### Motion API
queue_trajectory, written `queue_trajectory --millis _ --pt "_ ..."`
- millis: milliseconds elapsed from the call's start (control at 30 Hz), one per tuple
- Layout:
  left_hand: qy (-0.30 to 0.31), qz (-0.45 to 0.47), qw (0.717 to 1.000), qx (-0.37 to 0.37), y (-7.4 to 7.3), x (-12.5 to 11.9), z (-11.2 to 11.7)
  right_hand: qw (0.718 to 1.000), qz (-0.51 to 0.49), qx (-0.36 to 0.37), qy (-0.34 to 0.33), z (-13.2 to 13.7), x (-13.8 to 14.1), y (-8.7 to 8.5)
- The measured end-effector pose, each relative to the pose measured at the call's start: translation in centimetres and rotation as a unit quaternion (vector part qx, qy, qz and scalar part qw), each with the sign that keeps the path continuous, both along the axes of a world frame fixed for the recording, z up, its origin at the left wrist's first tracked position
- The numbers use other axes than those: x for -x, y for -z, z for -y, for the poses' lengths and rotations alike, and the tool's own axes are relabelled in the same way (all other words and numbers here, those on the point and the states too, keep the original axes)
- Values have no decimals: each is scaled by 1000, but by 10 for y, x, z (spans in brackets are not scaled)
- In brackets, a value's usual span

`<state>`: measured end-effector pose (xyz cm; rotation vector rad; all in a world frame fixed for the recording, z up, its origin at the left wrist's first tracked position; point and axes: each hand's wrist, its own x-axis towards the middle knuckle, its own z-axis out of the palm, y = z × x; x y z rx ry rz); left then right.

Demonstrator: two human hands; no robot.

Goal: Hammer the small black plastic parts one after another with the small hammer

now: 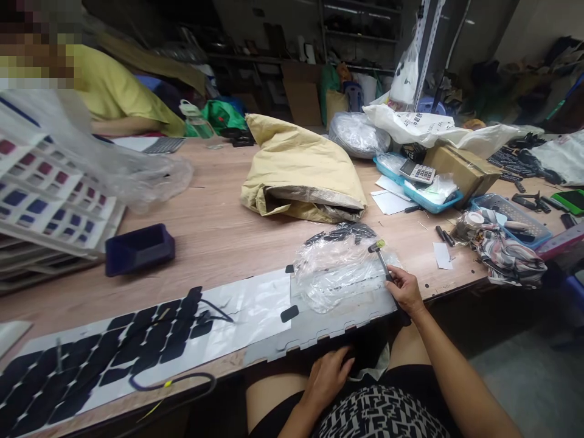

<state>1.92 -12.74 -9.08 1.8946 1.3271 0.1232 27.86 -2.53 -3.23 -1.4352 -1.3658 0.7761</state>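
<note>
My right hand (405, 291) is closed around the dark handle of a small mallet (383, 260). Its head, with a yellow-green face, rests at the edge of a clear plastic bag (326, 277). Black pieces (349, 233) show at the bag's far side. Beneath the bag lies a grey sheet (365, 304) with a notched front edge. My left hand (326, 378) lies over my lap below the table edge, fingers loosely bent and thumb apart, with nothing visible in it. To the left, rows of black pieces (155, 337) cover a white sheet (260, 298).
A beige sack (301, 167) stands mid-table. Left are a dark blue bin (140, 249), a white plastic crate (55, 188) and a person in a yellow top (123, 91). At right are a blue tray (433, 201), a calculator (417, 172), a cardboard box (460, 167) and a patterned cloth (513, 258).
</note>
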Motion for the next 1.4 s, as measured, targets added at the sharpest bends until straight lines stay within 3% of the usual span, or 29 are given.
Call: queue_trajectory --millis 67,200,267,333,433,533,833,933,1033,1167,1300,1400 --pt "40 -15 998 35 -10 -3 -3 1000 -5 1 1 1 1 -1" --pt "135 154 976 67 -67 -19 -28 1000 -30 -2 3 3 2 -2" --pt "96 220 970 33 -92 -31 -56 999 -38 -8 6 4 2 -1" --pt "31 220 974 -39 -104 -44 -93 999 -44 -15 16 4 2 -1" --pt "-77 95 980 -155 -100 -61 -151 998 -54 -22 27 3 2 -2" --pt "-131 -23 971 -198 -90 -73 -194 997 -64 -19 27 3 3 -4" --pt "-220 -82 944 -232 -80 -98 -249 997 -70 -12 18 4 5 -7" --pt "-233 -77 947 -206 -79 -103 -256 997 -67 -14 18 4 5 -7" --pt "-234 -71 950 -192 -82 -95 -249 998 -63 -16 20 4 5 -6" --pt "-174 -8 961 -214 -79 -60 -214 998 -64 -18 15 4 5 -5" --pt "-131 78 961 -231 -60 -27 -177 999 -47 -20 10 3 4 -4" --pt "-133 130 951 -245 -48 -19 -165 1000 -13 -27 0 4 4 -5"
